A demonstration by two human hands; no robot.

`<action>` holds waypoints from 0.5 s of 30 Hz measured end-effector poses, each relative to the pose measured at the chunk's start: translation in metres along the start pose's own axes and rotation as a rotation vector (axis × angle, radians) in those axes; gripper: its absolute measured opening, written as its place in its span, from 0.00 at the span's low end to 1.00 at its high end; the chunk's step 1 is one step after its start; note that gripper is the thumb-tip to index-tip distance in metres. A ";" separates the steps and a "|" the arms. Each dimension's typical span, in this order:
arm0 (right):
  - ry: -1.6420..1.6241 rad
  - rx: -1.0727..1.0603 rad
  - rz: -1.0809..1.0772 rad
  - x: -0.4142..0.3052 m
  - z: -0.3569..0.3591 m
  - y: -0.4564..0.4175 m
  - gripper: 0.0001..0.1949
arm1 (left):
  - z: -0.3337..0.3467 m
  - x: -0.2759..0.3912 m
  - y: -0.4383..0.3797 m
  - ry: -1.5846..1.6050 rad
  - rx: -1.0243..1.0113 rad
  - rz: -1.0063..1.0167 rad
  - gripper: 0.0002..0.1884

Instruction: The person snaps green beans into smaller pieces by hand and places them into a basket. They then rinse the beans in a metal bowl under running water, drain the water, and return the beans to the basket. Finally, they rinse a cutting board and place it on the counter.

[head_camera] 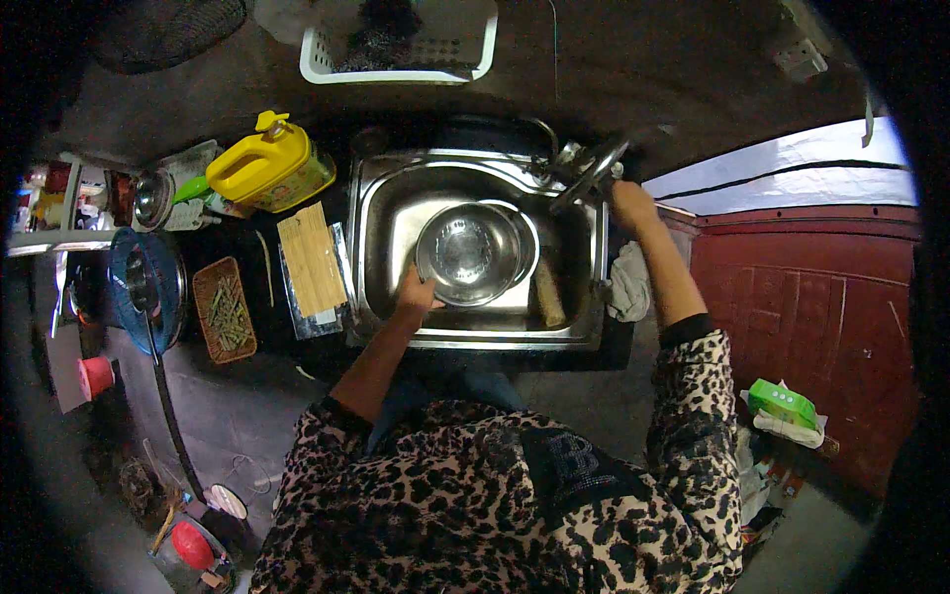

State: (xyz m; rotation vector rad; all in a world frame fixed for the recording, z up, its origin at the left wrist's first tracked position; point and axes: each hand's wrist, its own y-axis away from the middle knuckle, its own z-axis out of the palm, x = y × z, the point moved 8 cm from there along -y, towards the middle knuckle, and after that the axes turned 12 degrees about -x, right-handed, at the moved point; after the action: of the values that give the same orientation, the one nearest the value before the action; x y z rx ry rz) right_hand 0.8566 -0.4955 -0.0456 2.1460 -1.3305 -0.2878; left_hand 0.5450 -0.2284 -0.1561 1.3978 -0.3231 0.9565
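Note:
Inside the stainless steel sink [386, 245], a round metal bowl [475, 256] is gripped at its lower left rim by my left hand [418, 292]. Beneath it, a second bowl or basin [529, 241] shows only a pale rim at the right. My right hand [632, 206] is at the sink's back right corner, beside the metal faucet [594, 177]; its fingers are partly hidden, so its grip is unclear. A long brownish object [549, 295] lies along the sink's right side. Whether water is running cannot be made out.
Left of the sink are a wooden cutting board [313, 260], a yellow jug [271, 167] and a brown basket [225, 312] of cut green pieces. A blue strainer [133, 319] sits farther left. A grey cloth [629, 286] hangs at the right edge. A white basket [397, 76] is above.

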 end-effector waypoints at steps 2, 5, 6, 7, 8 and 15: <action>0.030 -0.006 -0.020 0.018 -0.006 -0.009 0.09 | -0.014 -0.010 -0.018 -0.039 0.048 0.075 0.33; -0.067 0.127 0.009 0.036 0.007 -0.012 0.11 | -0.005 -0.010 -0.026 -0.037 0.027 0.092 0.33; -0.156 0.218 0.014 0.023 0.010 -0.008 0.11 | -0.007 -0.012 -0.025 0.003 0.079 0.122 0.32; -0.248 0.306 0.030 0.011 0.017 0.004 0.11 | -0.006 -0.007 -0.022 0.001 0.106 0.074 0.32; -0.274 0.335 -0.078 -0.002 0.044 0.009 0.10 | 0.000 0.006 -0.015 -0.011 0.116 0.024 0.33; -0.312 -0.459 0.047 -0.091 0.311 -0.008 0.43 | 0.027 0.004 -0.045 0.209 -0.157 -0.048 0.36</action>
State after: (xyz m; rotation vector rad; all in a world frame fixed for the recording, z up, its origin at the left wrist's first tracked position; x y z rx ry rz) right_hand 0.6733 -0.5284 -0.3108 1.7276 -1.3213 -0.8494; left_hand 0.5893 -0.2468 -0.1781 1.1474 -0.2025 1.0060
